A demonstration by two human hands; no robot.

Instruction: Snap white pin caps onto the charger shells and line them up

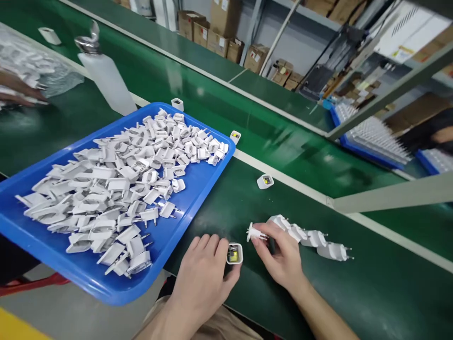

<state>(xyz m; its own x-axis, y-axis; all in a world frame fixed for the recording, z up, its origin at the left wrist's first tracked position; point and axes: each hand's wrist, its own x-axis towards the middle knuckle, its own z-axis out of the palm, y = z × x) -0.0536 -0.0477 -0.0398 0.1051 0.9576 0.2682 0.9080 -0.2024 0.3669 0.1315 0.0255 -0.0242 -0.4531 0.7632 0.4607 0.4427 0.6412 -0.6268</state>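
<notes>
My left hand [205, 274] is closed around a white charger housing [234, 253], its open end facing right and showing a yellow part inside. To the right of it, my right hand [281, 255] pinches a white plug cap [254, 232] with metal pins. A small gap separates the cap from the housing. Just beyond my right hand runs a row of white chargers [313, 238], their pins pointing right; my fingers partly hide the near end. Another open housing [265, 181] lies farther up on the green bench.
At left, a blue tray [191, 215] holds many loose plug caps [106, 184]. Behind it stands a white pump bottle [104, 80]. More housings [235, 137] sit along the belt edge. Another person's hand [21, 89] is at far left. A metal frame post [392, 196] crosses the right side.
</notes>
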